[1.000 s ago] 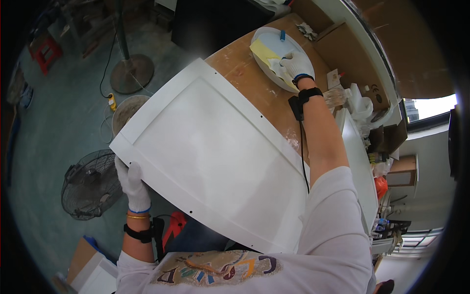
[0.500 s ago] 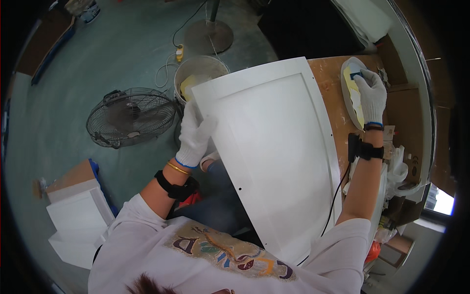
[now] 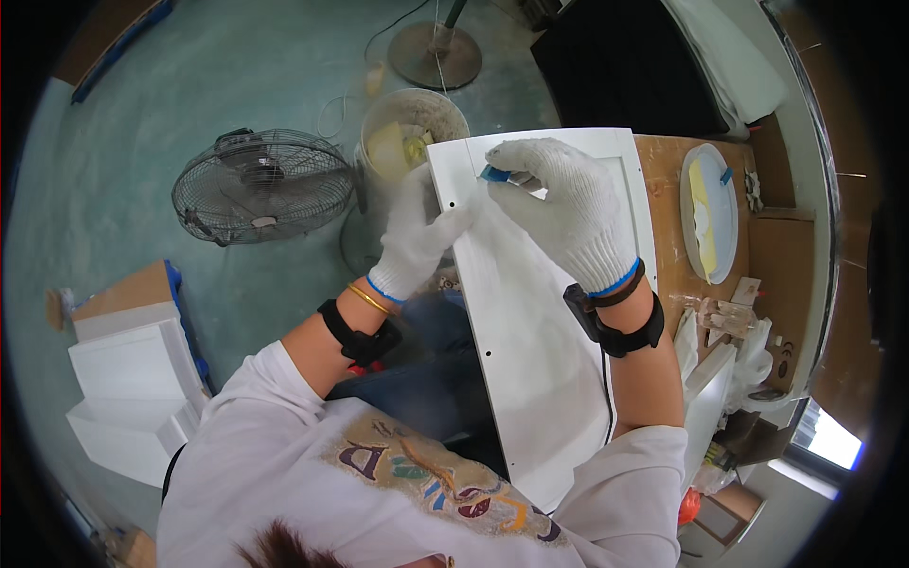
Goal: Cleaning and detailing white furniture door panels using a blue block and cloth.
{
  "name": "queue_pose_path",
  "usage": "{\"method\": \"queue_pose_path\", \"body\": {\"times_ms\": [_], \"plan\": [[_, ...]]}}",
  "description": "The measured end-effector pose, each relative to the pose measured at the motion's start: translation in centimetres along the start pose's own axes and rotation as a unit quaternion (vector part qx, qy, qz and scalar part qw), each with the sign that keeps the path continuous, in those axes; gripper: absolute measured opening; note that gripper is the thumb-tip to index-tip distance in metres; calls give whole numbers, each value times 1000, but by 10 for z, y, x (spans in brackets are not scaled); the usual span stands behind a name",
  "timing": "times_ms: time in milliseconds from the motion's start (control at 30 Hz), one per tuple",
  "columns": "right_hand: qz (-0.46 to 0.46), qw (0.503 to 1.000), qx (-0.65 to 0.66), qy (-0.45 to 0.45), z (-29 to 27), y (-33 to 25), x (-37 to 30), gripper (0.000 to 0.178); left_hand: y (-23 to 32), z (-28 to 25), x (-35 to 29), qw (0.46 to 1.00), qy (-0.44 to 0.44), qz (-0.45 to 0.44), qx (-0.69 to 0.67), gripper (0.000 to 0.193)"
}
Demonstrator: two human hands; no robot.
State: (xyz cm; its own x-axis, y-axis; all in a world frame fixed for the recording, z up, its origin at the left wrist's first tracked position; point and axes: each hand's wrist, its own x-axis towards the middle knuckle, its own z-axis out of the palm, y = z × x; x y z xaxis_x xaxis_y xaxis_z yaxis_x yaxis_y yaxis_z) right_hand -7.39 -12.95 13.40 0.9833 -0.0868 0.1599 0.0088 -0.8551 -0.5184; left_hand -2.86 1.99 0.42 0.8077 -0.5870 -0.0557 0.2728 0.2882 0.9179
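A white panel (image 3: 530, 360) with a raised border and small dark holes along its edge lies in front of me, its right side over the wooden table. My left hand (image 3: 414, 244), in a white knit glove, grips the panel's left edge near its far corner, thumb on top and fingers beneath. Above the panel's far end, my gloved right hand (image 3: 568, 208) pinches a small flat blue piece (image 3: 493, 174), its tip close to the surface; I cannot tell if they touch. To the right, a pale oval tray (image 3: 727, 220) bears a yellow strip (image 3: 700, 213) and another small blue piece (image 3: 726, 176).
Past my left hand stands a dusty white bucket (image 3: 445, 107) with yellow scraps inside. A black wire fan (image 3: 263, 180) is on its left. White boxy pieces (image 3: 133, 379) lie on the floor at left. Cardboard and plastic bags (image 3: 753, 360) crowd the wooden table's (image 3: 663, 189) right side.
My right hand has moved left from the oval tray to over the panel's far end, with the blue piece. The panel has turned and shifted slightly, and my left hand moved along with it.
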Motion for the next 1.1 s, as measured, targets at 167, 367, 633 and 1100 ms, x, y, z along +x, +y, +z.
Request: {"method": "queue_pose_path", "body": {"times_ms": [167,367,633,1100], "plan": [[4,1000,-12,-8,4,0,1,24,0,1,0,999,-12,-11,-29,64],[7,1000,-16,0,11,-3,5,20,-12,-6,1,1000,-18,6,-7,69],[16,1000,-15,-6,10,-3,4,22,-10,-4,1,999,-20,-22,-17,72],[23,999,-42,-4,10,-5,3,24,-9,-5,0,1000,-19,-17,-12,74]]}}
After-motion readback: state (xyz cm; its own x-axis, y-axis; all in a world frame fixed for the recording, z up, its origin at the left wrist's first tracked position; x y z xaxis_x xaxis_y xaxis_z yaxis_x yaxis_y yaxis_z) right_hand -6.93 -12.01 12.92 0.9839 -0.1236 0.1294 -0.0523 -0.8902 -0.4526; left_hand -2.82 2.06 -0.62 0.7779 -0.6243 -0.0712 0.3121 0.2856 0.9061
